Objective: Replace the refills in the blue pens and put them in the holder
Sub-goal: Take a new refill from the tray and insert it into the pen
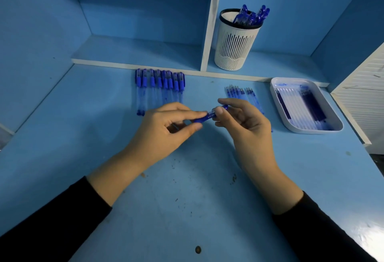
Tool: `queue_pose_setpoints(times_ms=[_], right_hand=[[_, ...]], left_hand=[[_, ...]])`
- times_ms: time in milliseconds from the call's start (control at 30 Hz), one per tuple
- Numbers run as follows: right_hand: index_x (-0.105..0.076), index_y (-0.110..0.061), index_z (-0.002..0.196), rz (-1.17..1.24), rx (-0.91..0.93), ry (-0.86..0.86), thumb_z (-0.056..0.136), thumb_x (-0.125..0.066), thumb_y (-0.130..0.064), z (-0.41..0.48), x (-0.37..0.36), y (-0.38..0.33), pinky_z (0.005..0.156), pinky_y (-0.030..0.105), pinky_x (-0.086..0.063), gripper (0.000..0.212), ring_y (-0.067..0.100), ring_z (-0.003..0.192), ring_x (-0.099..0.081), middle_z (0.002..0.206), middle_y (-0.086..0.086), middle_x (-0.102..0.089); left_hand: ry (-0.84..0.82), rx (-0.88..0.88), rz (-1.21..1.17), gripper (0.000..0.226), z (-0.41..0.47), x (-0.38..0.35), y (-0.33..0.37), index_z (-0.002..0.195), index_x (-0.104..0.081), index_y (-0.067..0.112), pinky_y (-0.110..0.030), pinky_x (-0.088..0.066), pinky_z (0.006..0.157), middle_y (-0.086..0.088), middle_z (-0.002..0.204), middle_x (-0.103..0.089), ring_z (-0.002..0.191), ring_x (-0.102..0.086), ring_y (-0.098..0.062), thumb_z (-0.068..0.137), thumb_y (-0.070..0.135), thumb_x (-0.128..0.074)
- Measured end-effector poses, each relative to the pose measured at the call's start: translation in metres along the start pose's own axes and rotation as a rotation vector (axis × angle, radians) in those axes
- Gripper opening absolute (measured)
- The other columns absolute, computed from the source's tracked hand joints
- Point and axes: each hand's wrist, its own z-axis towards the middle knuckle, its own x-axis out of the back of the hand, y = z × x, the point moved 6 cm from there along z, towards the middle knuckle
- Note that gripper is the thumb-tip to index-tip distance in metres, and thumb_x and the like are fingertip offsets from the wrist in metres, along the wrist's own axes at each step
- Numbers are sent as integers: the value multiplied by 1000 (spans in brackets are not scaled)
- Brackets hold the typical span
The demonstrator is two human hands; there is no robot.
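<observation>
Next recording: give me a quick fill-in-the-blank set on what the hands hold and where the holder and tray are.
1. The left hand and right hand together grip exactly ____ pen.
2. The slotted wall of the holder is ____ in colour.
3. The tray lies to the ____ of the loose refills.
Missing words: one; white; right.

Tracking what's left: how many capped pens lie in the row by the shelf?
8, side by side in the pen row, caps toward the shelf, left of the holder; overlap may hide another.
</observation>
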Motion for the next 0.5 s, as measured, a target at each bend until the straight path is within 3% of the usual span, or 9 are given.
queue_pose_setpoints(times_ms=[133, 300, 367, 433, 500], right_hand=[[-63, -6, 107, 69, -28, -50, 89, -62, -2, 1, -2, 7, 86, 29, -54, 18, 20, 92, -68, 98, 11, -73], [-59, -5, 99, 142, -30, -13, 87, -61, 5, 1, -2, 11, 84, 27, -54, 15, 18, 89, -70, 94, 8, -75], [-59, -5, 93, 177, -28, -3, 87, -59, 10, 2, -3, 13, 83, 26, -54, 16, 16, 86, -70, 89, 4, -75], [-57, -4, 90, 192, -16, -17, 87, -57, 12, 3, -4, 15, 84, 27, -55, 17, 16, 86, -70, 87, 3, -75], [-56, -4, 90, 191, -4, -29, 88, -55, 13, 4, -5, 16, 86, 30, -55, 17, 19, 87, -69, 88, 4, -74]], left_hand=[[-6, 29, -5, 29, 1, -1, -7, 112, -71, 30, -34, -53, 65, 6, 92, -65, 67, -54, -21, 84, 23, -72], [-75, 134, -78, 30, 0, -8, -13, 114, -69, 41, -50, -54, 72, 4, 99, -71, 73, -61, -40, 89, 26, -65], [-97, 152, -98, 32, 0, -9, -13, 116, -67, 42, -43, -56, 68, 10, 94, -70, 71, -61, -38, 90, 23, -62], [-110, 157, -115, 32, 1, -10, -11, 116, -65, 38, -29, -48, 59, 13, 80, -65, 64, -58, -21, 91, 20, -58], [-115, 162, -127, 31, 2, -11, -8, 114, -65, 38, -34, -43, 57, 9, 75, -63, 63, -54, -27, 92, 17, -56]])
